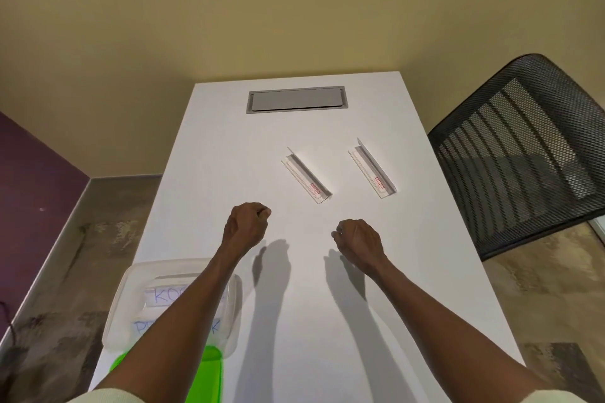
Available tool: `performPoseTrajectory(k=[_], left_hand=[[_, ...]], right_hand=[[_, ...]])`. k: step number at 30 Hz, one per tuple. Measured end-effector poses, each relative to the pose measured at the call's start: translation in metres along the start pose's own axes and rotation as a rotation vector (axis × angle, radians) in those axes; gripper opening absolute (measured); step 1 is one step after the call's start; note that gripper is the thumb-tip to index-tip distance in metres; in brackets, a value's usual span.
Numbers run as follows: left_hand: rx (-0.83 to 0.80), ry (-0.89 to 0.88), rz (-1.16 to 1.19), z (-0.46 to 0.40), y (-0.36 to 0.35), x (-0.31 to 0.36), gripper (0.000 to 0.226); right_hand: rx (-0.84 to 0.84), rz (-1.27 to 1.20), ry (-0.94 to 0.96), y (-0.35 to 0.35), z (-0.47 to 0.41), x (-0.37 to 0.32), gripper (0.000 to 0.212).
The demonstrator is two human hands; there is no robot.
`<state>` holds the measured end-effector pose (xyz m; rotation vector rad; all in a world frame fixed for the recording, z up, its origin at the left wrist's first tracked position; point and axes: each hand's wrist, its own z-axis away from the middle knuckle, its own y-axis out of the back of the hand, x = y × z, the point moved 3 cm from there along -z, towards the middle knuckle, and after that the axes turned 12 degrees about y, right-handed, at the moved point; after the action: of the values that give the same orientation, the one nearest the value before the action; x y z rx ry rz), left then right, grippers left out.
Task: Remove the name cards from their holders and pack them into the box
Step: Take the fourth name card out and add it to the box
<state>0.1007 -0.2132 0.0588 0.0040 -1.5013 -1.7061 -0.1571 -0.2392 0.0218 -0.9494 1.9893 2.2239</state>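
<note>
Two clear acrylic card holders lie on the white table [327,304], one in the middle [307,175] and one to its right [374,172]; each carries a small red label. A clear plastic box [131,298] sits at the table's near left, with two handwritten name cards [160,296] inside, partly hidden by my left forearm. My left hand [247,224] hovers over the table with fingers curled and holds nothing. My right hand [358,240] hovers to its right, fingers likewise curled, holding nothing. Both hands are short of the holders.
A green lid [212,370] lies under the box's near end. A grey cable hatch [296,99] is set into the table's far end. A black mesh chair [523,157] stands at the right edge. The wall lies beyond the table.
</note>
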Motion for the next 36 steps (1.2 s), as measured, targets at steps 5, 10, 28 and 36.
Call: performPoseTrajectory(k=[5, 10, 28, 36], left_hand=[[0.017, -0.017, 0.039, -0.047, -0.006, 0.016, 0.024], [0.030, -0.046, 0.037, -0.098, -0.009, 0.039, 0.024], [-0.067, -0.140, -0.193, -0.243, -0.051, 0.103, 0.020], [-0.101, -0.121, -0.210, -0.263, -0.076, 0.116, 0.035]], right_hand=[[0.004, -0.097, -0.083, -0.003, -0.030, 0.012, 0.027], [-0.148, -0.203, -0.241, -0.007, -0.070, 0.026, 0.030], [-0.059, -0.710, -0.699, -0.048, -0.142, 0.064, 0.014], [-0.072, -0.890, -0.805, -0.049, -0.156, 0.064, 0.020]])
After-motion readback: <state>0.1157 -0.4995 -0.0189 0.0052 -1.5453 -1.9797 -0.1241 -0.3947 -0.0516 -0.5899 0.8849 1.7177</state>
